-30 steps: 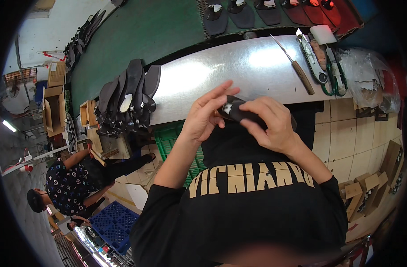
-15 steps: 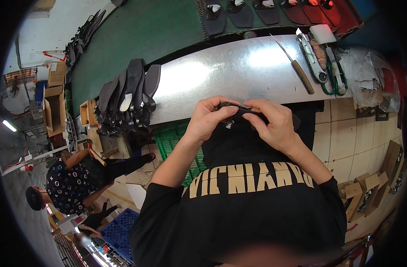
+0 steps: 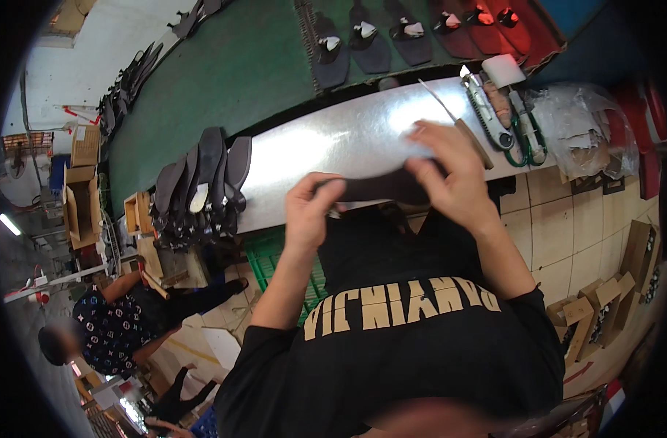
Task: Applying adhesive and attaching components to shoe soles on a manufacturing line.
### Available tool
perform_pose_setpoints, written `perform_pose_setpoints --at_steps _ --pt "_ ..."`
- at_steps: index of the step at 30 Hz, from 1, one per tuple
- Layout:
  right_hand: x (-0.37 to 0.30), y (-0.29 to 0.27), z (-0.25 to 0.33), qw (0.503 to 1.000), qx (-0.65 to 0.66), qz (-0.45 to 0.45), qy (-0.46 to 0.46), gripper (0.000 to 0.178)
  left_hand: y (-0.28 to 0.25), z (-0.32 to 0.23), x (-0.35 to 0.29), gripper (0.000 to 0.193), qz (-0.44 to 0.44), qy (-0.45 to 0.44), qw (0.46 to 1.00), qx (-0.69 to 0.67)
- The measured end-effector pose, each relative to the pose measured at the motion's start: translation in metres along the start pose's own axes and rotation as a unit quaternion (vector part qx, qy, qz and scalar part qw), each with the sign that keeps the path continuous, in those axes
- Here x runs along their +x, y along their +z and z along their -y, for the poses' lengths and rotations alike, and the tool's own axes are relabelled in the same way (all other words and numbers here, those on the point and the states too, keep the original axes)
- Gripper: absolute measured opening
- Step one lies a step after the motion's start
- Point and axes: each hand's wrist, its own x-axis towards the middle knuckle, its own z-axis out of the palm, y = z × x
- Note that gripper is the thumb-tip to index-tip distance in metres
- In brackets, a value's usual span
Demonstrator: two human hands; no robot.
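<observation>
A dark sandal (image 3: 381, 187) lies stretched sideways in front of my body, just off the near edge of the metal worktop. My left hand (image 3: 311, 212) is closed on its left end, thumb on top. At its other end is my right hand (image 3: 454, 175), thumb against the sandal. The right fingers are raised and spread over the worktop, blurred by motion. Part of the sandal's right end is hidden behind that thumb. To the left, a pile of dark sandals (image 3: 209, 171) lies heaped on the worktop's end.
On the shiny metal worktop (image 3: 297, 153) lie an awl (image 3: 473, 143), a utility knife (image 3: 487, 109) and green-handled scissors (image 3: 529, 131). A clear plastic bag (image 3: 581, 124) is at right. Several sandals stand along the green bench (image 3: 224, 80). A green crate (image 3: 275, 259) is below; a co-worker (image 3: 114, 321) is at left.
The sandal has turned from bunched between both hands to stretched out flat. My left hand moved left; my right fingers lifted and spread. The view has shifted slightly.
</observation>
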Motion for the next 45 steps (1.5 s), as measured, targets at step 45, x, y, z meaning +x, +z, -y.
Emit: perform_pose_setpoints --at_steps 45 --pt "-0.064 0.047 0.023 0.638 0.577 0.205 0.468 0.052 0.039 0.030 0.014 0.080 -0.136 0.071 0.982 -0.107"
